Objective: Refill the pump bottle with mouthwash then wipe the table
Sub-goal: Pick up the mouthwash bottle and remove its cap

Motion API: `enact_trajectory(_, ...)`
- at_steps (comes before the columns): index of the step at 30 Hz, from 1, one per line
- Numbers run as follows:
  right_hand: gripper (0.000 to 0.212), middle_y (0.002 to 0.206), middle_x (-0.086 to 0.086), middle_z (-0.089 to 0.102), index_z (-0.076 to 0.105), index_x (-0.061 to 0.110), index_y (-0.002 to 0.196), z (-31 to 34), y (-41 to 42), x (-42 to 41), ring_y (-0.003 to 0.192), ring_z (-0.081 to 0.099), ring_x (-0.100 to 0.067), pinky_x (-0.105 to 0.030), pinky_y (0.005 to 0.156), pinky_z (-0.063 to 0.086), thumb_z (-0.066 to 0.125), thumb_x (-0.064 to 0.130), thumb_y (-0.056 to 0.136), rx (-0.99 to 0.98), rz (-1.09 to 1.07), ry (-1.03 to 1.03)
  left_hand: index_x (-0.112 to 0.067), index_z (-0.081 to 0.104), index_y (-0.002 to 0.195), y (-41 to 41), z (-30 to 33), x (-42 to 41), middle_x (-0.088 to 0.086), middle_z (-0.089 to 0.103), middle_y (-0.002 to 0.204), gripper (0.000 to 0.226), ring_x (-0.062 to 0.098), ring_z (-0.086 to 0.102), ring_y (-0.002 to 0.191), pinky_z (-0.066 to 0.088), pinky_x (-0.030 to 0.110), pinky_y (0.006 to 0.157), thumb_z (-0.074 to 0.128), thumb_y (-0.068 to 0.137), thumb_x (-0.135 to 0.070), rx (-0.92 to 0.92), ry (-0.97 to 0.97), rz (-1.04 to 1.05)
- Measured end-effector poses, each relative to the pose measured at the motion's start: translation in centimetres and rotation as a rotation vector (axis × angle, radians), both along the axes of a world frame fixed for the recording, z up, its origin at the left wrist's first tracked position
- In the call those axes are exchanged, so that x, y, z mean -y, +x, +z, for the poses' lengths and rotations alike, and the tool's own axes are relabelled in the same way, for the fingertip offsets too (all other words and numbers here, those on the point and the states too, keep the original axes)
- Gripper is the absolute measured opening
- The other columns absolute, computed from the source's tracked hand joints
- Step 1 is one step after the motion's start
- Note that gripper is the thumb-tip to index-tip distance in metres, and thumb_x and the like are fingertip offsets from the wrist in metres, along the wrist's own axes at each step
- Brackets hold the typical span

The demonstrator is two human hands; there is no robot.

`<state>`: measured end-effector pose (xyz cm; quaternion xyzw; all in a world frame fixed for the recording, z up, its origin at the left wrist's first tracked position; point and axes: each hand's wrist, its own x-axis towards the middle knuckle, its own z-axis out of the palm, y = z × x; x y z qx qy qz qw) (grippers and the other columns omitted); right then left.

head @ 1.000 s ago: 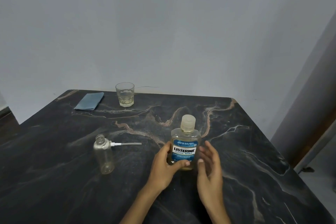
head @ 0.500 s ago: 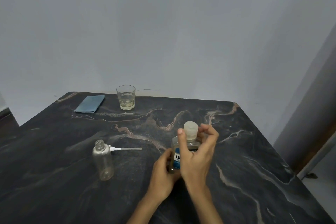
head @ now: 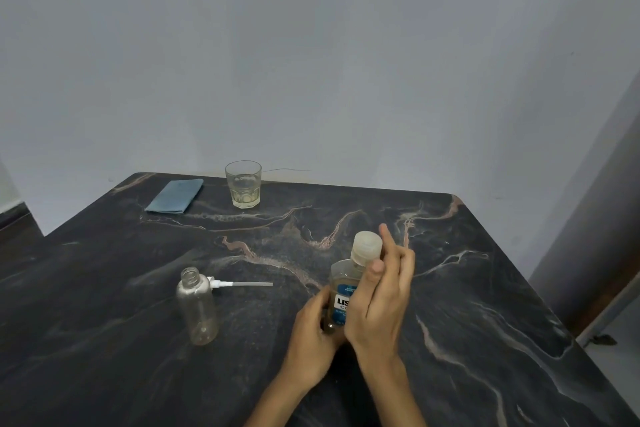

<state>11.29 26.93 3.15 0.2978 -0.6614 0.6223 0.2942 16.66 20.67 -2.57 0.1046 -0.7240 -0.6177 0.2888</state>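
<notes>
Dark marble table (head: 485, 288) under everything. Mouthwash bottle (head: 341, 282) upright near its middle, cap (head: 366, 246) on. Left hand (head: 311, 333) wrapped round the lower body, likely to brace against twisting. Right hand (head: 381, 298) at the cap, thumb near its base, fingers loosely spread beside it, probably about to unscrew. Left of the mouthwash bottle: pump bottle (head: 197, 308) upright, uncapped, ready for filling; pump head (head: 239, 284) lying beside. Beyond: folded cloth (head: 175, 196) and glass (head: 243, 184), parked for later.

Bare table (head: 485, 305) lies right of the mouthwash bottle (head: 341, 291). To its left, the uncapped pump bottle (head: 197, 308) and pump head (head: 239, 284) block a low sweep. The glass (head: 243, 184) and folded cloth (head: 175, 196) stand well apart at the far edge.
</notes>
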Motion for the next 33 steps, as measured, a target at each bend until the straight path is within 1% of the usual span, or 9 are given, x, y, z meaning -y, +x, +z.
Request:
enact_trajectory(3, 0.056, 0.107, 0.015, 0.04, 0.037, 0.007, 0.139, -0.1, 0.0, -0.1, 0.093, 0.048, 0.01, -0.001, 0.073, 0.038, 0.022, 0.045, 0.101, -0.024, 0.009, -0.001, -0.029, 0.062, 0.103, 0.0, 0.0, 0.0, -0.014, 0.072, 0.099, 0.045, 0.002, 0.068, 0.09, 0.05, 0.011, 0.074, 0.069, 0.076, 0.006, 0.001, 0.003, -0.002)
enact_trajectory(6, 0.045, 0.101, 0.007, 0.043, 0.031, 0.025, 0.121, -0.4, 0.0, -0.1, 0.088, 0.051, 0.001, -0.01, 0.075, 0.041, 0.04, 0.059, 0.092, -0.038, -0.016, 0.028, -0.031, 0.063, 0.099, 0.1, 0.2, -0.1, -0.015, 0.072, 0.096, 0.04, 0.0, 0.068, 0.085, 0.049, 0.01, 0.071, 0.067, 0.074, 0.0, 0.005, -0.016, -0.012)
enact_trajectory(9, 0.042, 0.094, 0.007, 0.039, 0.029, 0.022, 0.104, -0.4, 0.0, 0.3, 0.073, 0.052, -0.013, -0.022, 0.064, 0.043, 0.052, 0.053, 0.088, -0.05, -0.094, 0.057, -0.031, 0.063, 0.096, 0.1, 0.2, -0.1, -0.013, 0.073, 0.094, 0.031, 0.002, 0.068, 0.082, 0.05, 0.012, 0.07, 0.064, 0.07, -0.014, -0.002, -0.024, -0.016)
enact_trajectory(16, 0.054, 0.104, 0.015, 0.033, 0.049, 0.01, 0.118, -0.3, 0.2, 0.2, 0.085, 0.05, 0.001, -0.01, 0.066, 0.041, 0.025, 0.053, 0.098, -0.033, -0.072, 0.025, -0.044, 0.066, 0.093, -0.1, 0.2, -0.2, -0.009, 0.074, 0.092, 0.031, 0.004, 0.069, 0.082, 0.051, 0.014, 0.07, 0.063, 0.065, -0.032, -0.034, -0.006, -0.038)
enact_trajectory(19, 0.06, 0.106, 0.014, 0.035, 0.041, 0.013, 0.127, -0.1, 0.3, 0.2, 0.084, 0.048, -0.001, -0.011, 0.069, 0.042, 0.042, 0.059, 0.089, -0.014, -0.074, 0.037, -0.042, 0.065, 0.101, 0.0, 0.2, -0.2, -0.016, 0.072, 0.099, 0.036, 0.001, 0.068, 0.089, 0.05, 0.01, 0.074, 0.062, 0.067, -0.032, -0.038, -0.002, -0.05)
enact_trajectory(22, 0.044, 0.098, 0.01, 0.042, 0.037, 0.022, 0.113, -0.1, 0.2, 0.4, 0.082, 0.05, -0.008, -0.018, 0.065, 0.045, 0.054, 0.049, 0.084, 0.035, -0.102, 0.022, -0.047, 0.065, 0.099, 0.0, 0.2, -0.1, -0.015, 0.072, 0.099, 0.037, 0.003, 0.068, 0.09, 0.051, 0.014, 0.076, 0.064, 0.066, -0.029, -0.037, -0.012, -0.054)
enact_trajectory(25, 0.037, 0.096, 0.012, 0.037, 0.042, 0.017, 0.106, -0.1, 0.2, 0.4, 0.078, 0.048, -0.007, -0.015, 0.064, 0.042, 0.045, 0.05, 0.091, 0.011, -0.123, 0.032, -0.041, 0.067, 0.096, -0.1, 0.0, -0.1, -0.008, 0.073, 0.096, 0.033, 0.008, 0.069, 0.088, 0.053, 0.018, 0.075, 0.064, 0.066, -0.028, -0.036, -0.005, -0.049)
enact_trajectory(29, 0.056, 0.097, 0.014, 0.035, 0.055, 0.006, 0.109, 0.1, 0.4, 0.5, 0.078, 0.052, -0.003, -0.01, 0.063, 0.043, 0.025, 0.052, 0.099, 0.015, -0.13, 0.015, -0.026, 0.067, 0.091, -0.2, -0.3, -0.1, -0.002, 0.074, 0.091, 0.026, 0.009, 0.07, 0.082, 0.052, 0.018, 0.072, 0.064, 0.066, -0.028, -0.036, 0.019, -0.04)
enact_trajectory(33, 0.058, 0.093, 0.015, 0.039, 0.058, 0.008, 0.11, 0.7, 0.7, 0.6, 0.084, 0.052, 0.003, -0.004, 0.064, 0.04, 0.022, 0.052, 0.099, 0.058, -0.115, -0.01, -0.031, 0.068, 0.091, -0.1, -0.1, -0.1, -0.002, 0.074, 0.088, 0.024, 0.005, 0.069, 0.077, 0.05, 0.015, 0.067, 0.065, 0.067, -0.03, -0.038, 0.032, -0.047)
